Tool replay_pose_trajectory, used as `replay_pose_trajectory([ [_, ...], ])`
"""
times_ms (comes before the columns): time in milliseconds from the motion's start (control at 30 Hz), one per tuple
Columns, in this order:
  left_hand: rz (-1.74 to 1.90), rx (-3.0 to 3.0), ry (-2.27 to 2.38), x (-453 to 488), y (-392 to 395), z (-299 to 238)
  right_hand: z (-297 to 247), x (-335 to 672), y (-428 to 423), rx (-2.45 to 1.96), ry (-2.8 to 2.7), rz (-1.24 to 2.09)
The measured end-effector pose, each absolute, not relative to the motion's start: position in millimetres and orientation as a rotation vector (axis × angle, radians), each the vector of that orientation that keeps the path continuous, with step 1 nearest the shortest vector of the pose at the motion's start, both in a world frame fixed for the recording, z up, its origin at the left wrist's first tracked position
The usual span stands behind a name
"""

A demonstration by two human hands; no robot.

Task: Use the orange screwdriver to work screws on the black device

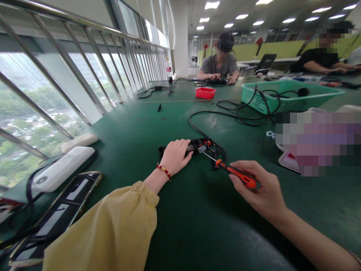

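Note:
My left hand [176, 155] is closed over a small black opened device [203, 146] lying on the green table [180, 210], pinning it down. My right hand [261, 190] grips an orange-handled screwdriver [238, 175], whose thin shaft points up-left with the tip at the device's exposed inner parts. A black cable [203, 118] runs from the device away across the table toward the basket. My left arm wears a yellow sleeve and a red bead bracelet.
A white power bank [60, 169] and a phone [56, 216] lie at the left by the railing. A green basket [287, 98] with cables stands at the back right, a red tray [205, 93] farther off. Two other people sit at the far end.

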State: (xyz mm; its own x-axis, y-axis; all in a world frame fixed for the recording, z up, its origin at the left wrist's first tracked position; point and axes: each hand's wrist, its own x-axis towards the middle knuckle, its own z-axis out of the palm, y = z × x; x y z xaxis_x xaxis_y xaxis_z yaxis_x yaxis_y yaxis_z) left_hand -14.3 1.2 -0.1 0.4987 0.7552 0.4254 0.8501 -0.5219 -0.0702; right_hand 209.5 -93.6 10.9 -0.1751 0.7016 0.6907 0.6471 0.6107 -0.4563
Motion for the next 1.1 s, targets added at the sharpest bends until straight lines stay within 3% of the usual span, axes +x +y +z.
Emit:
replay_pose_trajectory([
  [133, -0.508, -2.471, -1.357, -14.7, 1.7, -0.3, 10.9, 210.5, -93.9, -1.075, -1.796, -0.047],
  [300, -0.489, -2.467, -1.363, -14.5, 2.0, -0.6, 10.9, 211.3, -94.1, -1.088, -1.893, 0.084],
  [467, -0.500, -2.470, -1.359, -14.3, 2.0, -0.7, 12.8, 209.8, -93.4, -1.066, -1.793, -0.094],
  [633, -0.503, -2.469, -1.359, -14.5, 1.9, -0.7, 11.5, 209.4, -93.6, -1.104, -1.913, 0.071],
  [833, -0.502, -2.472, -1.352, -14.4, 1.6, -0.2, 12.6, 209.7, -93.8, -1.054, -1.790, -0.104],
  [1000, -0.512, -2.486, -1.359, -14.9, 1.4, -0.3, 12.4, 209.9, -93.2, -1.101, -1.919, 0.048],
  [1100, -0.510, -2.484, -1.360, -15.0, 1.4, -0.3, 10.3, 210.3, -92.3, -1.104, -1.823, -0.050],
])
